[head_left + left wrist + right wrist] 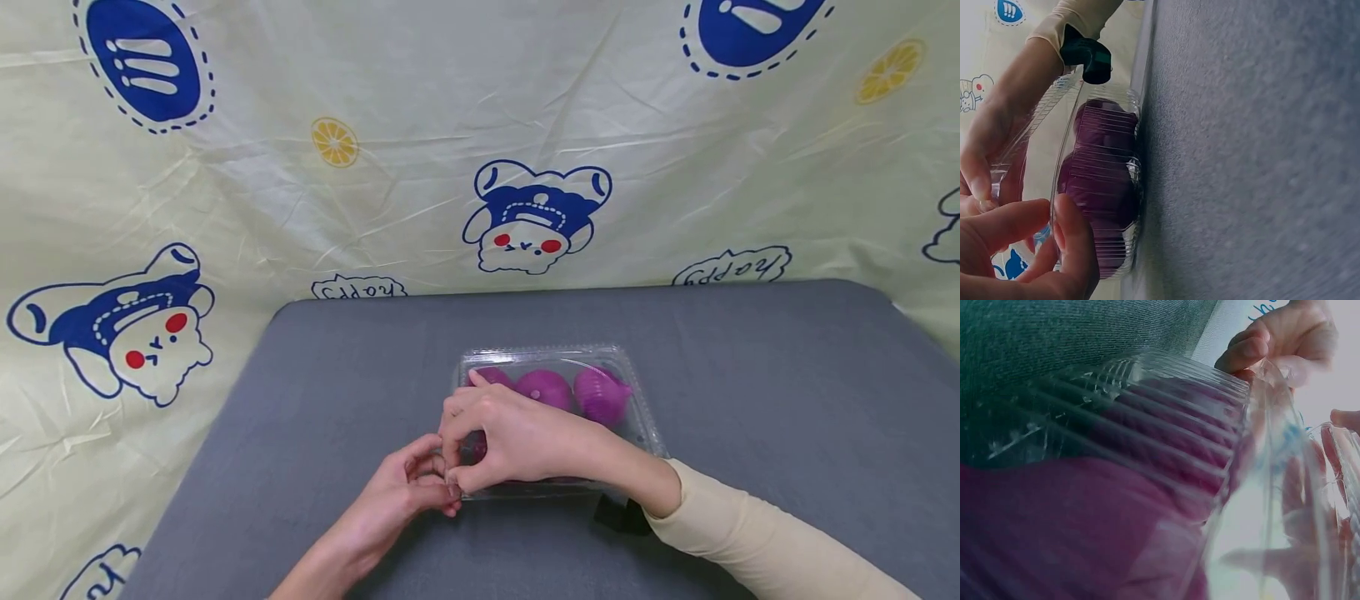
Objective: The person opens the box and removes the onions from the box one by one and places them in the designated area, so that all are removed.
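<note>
Two hands: left hand (408,492) pinching the rim of the clear ribbed plastic box (1134,164) at its near left corner; right hand (517,433) pinching the thin clear plastic lid (1038,122) above that corner.
Box: on the grey cloth-covered table (337,358), round purple onions (543,390) inside.
Lid step: gap at box rim; opening or closing, can't tell.
Corner, next: probably wants rim steady, lid worked evenly along box's front.

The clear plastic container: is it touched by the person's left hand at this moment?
Touching. The left wrist view shows the left hand pinching the clear plastic container by its rim, between thumb and finger.
</note>
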`<state>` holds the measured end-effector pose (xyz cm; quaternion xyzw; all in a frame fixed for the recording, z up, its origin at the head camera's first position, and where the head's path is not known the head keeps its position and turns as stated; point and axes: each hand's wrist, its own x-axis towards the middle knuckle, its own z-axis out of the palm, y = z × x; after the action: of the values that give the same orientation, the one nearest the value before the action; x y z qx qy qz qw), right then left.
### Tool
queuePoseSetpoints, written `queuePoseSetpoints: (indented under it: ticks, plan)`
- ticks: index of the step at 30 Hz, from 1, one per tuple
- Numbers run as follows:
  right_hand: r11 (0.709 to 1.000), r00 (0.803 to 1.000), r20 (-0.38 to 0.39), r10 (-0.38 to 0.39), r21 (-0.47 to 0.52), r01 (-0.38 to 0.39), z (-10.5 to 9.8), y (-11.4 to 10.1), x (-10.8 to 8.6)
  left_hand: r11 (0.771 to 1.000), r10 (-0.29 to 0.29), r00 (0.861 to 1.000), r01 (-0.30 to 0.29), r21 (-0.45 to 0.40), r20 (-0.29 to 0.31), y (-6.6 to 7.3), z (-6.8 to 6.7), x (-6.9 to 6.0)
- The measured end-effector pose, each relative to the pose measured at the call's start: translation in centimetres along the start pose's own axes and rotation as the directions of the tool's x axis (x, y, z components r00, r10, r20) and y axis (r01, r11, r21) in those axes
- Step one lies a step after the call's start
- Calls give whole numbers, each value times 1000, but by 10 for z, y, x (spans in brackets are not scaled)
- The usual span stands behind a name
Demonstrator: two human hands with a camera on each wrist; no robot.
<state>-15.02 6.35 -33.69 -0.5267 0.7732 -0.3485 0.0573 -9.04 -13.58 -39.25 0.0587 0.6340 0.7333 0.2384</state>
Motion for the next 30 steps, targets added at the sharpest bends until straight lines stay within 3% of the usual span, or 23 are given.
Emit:
queuePoseSetpoints:
  ticks: [4, 9, 12, 15, 18, 21, 30]
  plan:
    - [1000, 1000, 4, 6, -14, -5, 0, -1, 0, 992, 28, 999, -24, 125, -32, 2, 3, 2]
    - [998, 999, 27, 31, -52, -30, -1, -1, -1, 960, 58, 995, -34, 276, -79, 4, 7, 3]
    - [991, 1000, 19, -5, -136, 8, -1, -1, -2, 933, 81, 989, -32, 360, -122, 5, 9, 4]
    - [966, 997, -4, -72, -251, 68, 1, -1, -5, 912, 110, 983, -41, 408, -148, 4, 10, 5]
    - [929, 996, -12, -91, -360, 80, 3, -2, -9, 918, 116, 985, -58, 392, -126, 2, 10, 7]
    - [902, 999, -19, -51, -431, 39, 3, -5, -17, 934, 98, 991, -59, 352, -94, -1, 9, 7]
    - [845, 990, -114, 86, -517, -133, 1, -8, -57, 982, 63, 994, -45, 182, -95, 0, 12, 10]
